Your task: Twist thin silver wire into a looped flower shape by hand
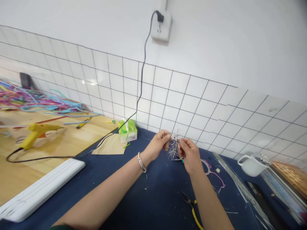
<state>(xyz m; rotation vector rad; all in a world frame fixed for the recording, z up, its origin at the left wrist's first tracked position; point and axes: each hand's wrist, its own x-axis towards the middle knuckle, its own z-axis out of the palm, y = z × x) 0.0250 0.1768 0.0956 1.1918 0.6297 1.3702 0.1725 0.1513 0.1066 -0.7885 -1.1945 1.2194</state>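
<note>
Both hands are raised in front of me over the dark blue cloth (148, 201). Between them is a small bundle of thin whitish strands (172, 152), loose ends splayed downward and pale bits on top; whether it is wire or thread I cannot tell. My left hand (158, 142), with a silver bangle (141, 163) on its wrist, pinches the bundle from the left. My right hand (191, 155) closes its fingertips on its right side. Partly behind my right forearm lie pliers with yellow handles (196, 218).
A yellow glue gun (39, 132) and a heap of coloured strips (35, 99) occupy the wooden surface at left. Its black cord (141, 83) runs to the wall socket (161, 30). A tissue pack (128, 130), white power strip-like bar (45, 188), white cup (253, 164) and wire lengths (237, 179) surround the cloth.
</note>
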